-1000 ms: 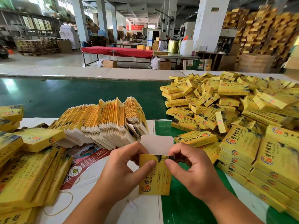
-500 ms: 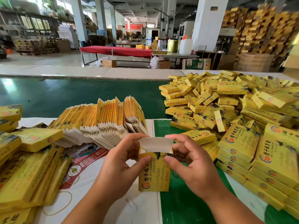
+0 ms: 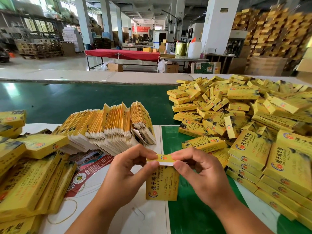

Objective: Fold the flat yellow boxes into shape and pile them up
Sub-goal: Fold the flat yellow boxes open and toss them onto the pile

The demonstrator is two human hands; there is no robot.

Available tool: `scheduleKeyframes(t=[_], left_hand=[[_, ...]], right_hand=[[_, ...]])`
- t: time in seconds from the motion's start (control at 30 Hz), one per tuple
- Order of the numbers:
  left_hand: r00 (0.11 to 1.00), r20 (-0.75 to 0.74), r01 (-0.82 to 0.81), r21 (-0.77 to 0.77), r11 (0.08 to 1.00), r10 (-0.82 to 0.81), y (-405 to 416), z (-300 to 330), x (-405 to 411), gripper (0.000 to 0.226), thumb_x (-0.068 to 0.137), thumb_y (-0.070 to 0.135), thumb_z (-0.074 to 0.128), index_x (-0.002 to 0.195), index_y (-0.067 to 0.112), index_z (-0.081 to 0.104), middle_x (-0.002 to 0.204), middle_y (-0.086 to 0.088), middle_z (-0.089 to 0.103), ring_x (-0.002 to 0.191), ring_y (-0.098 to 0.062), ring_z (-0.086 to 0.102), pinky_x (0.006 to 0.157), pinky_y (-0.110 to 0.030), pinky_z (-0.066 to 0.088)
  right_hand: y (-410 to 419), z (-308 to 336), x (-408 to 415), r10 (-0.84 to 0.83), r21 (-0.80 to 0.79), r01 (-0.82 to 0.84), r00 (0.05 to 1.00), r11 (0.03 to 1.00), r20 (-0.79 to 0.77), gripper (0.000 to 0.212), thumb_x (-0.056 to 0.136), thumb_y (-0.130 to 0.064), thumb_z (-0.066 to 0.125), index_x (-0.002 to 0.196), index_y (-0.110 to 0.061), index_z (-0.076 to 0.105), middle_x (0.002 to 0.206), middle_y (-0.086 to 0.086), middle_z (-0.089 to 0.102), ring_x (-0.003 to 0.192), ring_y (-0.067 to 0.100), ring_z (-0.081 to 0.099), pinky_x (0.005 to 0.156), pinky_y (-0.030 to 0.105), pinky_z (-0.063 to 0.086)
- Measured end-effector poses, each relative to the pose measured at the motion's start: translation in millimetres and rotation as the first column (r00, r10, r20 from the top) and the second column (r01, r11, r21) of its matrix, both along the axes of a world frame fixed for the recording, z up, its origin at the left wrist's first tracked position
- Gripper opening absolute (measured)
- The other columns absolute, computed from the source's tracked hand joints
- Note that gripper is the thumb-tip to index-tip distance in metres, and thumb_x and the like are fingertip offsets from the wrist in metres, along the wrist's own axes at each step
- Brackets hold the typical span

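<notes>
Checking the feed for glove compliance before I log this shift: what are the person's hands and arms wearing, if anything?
Nothing is worn on what shows. The left hand and right hand are bare: no gloves, rings or finger tape in view. Both forearms are bare down to the bottom edge of the picture, with no sleeves, cuffs, watch or wristband. Anything above that is out of view.

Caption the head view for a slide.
Both hands, left and right, fold the yellow box top flap shut beside flat blanks.

Counts at the folding bench

Two hands, left hand (image 3: pixel 125 176) and right hand (image 3: pixel 200 178), on one yellow box (image 3: pixel 162 183); one fanned row of flat boxes (image 3: pixel 108 130); folded boxes (image 3: pixel 236 115) heaped, too many to count.
</notes>
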State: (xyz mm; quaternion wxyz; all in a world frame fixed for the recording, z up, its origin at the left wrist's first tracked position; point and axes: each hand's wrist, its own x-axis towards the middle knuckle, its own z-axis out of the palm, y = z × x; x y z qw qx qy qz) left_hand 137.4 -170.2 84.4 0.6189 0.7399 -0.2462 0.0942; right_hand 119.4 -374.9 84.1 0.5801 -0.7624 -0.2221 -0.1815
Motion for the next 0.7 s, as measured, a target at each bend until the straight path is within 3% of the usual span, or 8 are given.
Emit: scheduleKeyframes(t=[0.23,0.3,0.4,0.5,0.6,0.7], left_hand=[[0.997,-0.051,-0.052,0.016,0.999,0.053,-5,-2,-1,0.02,0.076,0.036,0.068,0.095,0.031,0.064,0.091,0.0,0.072,0.088,-0.021,0.069,0.075,-0.037,0.06],[0.987,-0.07,-0.141,0.015,0.99,0.141,-11,-4,-3,0.03,0.073,0.039,0.066,0.102,0.034,0.061,0.094,0.01,0.071,0.088,-0.013,0.068,0.072,-0.029,0.06],[0.959,-0.089,-0.261,0.108,0.959,0.271,-26,-8,-12,0.046,0.067,0.062,0.061,0.108,0.043,0.053,0.099,0.032,0.062,0.09,0.007,0.063,0.063,-0.011,0.054],[0.955,0.033,-0.295,0.235,0.926,0.296,-37,-13,-21,0.059,0.063,0.073,0.067,0.111,0.047,0.043,0.103,0.034,0.054,0.088,0.009,0.058,0.061,-0.009,0.048],[0.937,0.124,-0.349,0.326,0.878,0.327,-38,-16,-22,0.067,0.056,0.067,0.07,0.111,0.047,0.037,0.088,0.022,0.056,0.082,0.004,0.055,0.056,-0.014,0.045],[0.927,0.197,-0.375,0.416,0.828,0.321,-36,-14,-23,0.065,0.057,0.061,0.067,0.111,0.049,0.032,0.087,0.026,0.05,0.086,0.004,0.051,0.057,-0.011,0.041]], right_hand=[[3,0,1,-0.064,-0.048,0.065,0.998,0.997,0.02,0.01,0.084,-0.035,0.068,0.092,-0.029,0.07,0.088,-0.014,0.071,0.081,0.01,0.068,0.065,0.018,0.055],[7,-1,0,-0.106,-0.049,0.11,0.991,0.993,0.076,0.003,0.086,-0.028,0.07,0.086,-0.025,0.07,0.08,-0.015,0.068,0.069,0.006,0.065,0.057,0.013,0.049],[14,-5,-3,-0.194,0.016,0.194,0.973,0.981,0.124,0.005,0.086,-0.024,0.069,0.082,-0.02,0.069,0.074,-0.014,0.066,0.062,0.005,0.061,0.053,0.011,0.045],[19,-4,-6,-0.242,0.078,0.232,0.957,0.97,0.159,0.012,0.086,-0.03,0.071,0.084,-0.018,0.069,0.073,-0.01,0.067,0.061,0.007,0.064,0.054,0.014,0.049],[23,-3,-7,-0.224,0.066,0.217,0.967,0.974,0.123,0.017,0.085,-0.035,0.067,0.082,-0.018,0.07,0.076,-0.01,0.069,0.065,0.009,0.066,0.054,0.016,0.05],[23,-4,-5,-0.232,0.064,0.229,0.971,0.971,0.056,0.013,0.084,-0.037,0.071,0.084,-0.024,0.073,0.077,-0.01,0.072,0.069,0.013,0.07,0.055,0.022,0.055]])
